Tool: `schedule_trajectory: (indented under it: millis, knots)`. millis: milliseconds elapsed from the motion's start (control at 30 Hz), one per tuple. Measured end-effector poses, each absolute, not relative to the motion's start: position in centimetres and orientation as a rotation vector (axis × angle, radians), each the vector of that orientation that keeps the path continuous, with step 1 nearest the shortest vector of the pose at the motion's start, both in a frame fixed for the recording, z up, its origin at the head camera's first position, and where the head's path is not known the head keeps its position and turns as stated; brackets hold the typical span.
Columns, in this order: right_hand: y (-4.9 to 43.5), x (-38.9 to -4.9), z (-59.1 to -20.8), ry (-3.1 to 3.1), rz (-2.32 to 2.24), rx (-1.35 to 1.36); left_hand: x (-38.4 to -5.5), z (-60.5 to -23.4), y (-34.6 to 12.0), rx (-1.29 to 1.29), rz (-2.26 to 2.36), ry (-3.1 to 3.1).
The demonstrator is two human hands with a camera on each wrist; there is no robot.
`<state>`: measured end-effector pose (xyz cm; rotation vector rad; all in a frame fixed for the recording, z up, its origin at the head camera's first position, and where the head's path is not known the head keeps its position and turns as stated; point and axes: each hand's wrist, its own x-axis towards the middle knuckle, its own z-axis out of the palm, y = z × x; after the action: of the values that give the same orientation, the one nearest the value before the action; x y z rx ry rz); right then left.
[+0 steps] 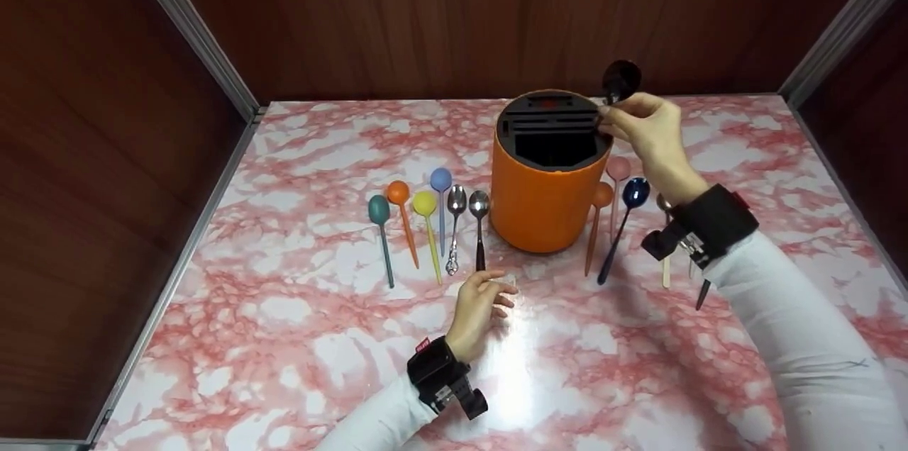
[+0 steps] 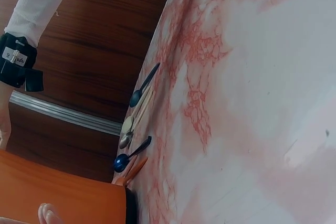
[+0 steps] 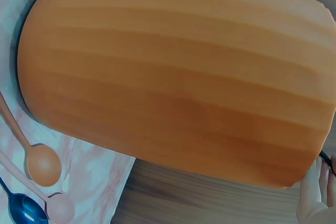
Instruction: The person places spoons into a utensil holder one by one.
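An orange cylindrical utensil holder (image 1: 543, 210) with a black slotted top (image 1: 553, 125) stands upright at the back of the table. At the right side of its top, my right hand (image 1: 649, 132) pinches a black spoon (image 1: 622, 76), bowl upward, its handle end down at the holder's rim and partly hidden by the fingers. In the right wrist view the holder's side fills most of the picture, with fingers (image 3: 315, 190) at its rim. My left hand (image 1: 479, 313), fingers loosely bent and holding nothing, is in front of the holder, near the handle of a black-handled metal spoon (image 1: 479, 206).
Left of the holder lie several spoons, including teal (image 1: 379, 210), orange (image 1: 399, 192), yellow (image 1: 425, 203), blue (image 1: 441, 179) and ornate silver (image 1: 457, 200). On its right are a brown-orange spoon (image 1: 603, 194), a pink spoon (image 1: 618, 168), a dark blue spoon (image 1: 635, 192) and others partly behind the wrist.
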<state>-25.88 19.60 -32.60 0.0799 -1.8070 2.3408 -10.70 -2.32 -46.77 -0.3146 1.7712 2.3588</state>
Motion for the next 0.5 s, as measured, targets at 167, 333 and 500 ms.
schedule_trajectory:
  millis: [167, 333, 500]
  knots:
    - [19.85, -26.09, -32.6, -1.803, 2.354, 0.062, -10.72, -46.92, -2.28, -0.299, 2.365, 1.785]
    - [20.09, -25.97, -32.58, -1.76, 2.392, 0.053, -10.71, -47.17, -2.33, -0.306, 2.351, 1.788]
    - [20.51, -25.6, -32.61, -1.727, 2.446, 0.072, -10.66, -47.24, -2.31, -0.299, 2.35, 1.796]
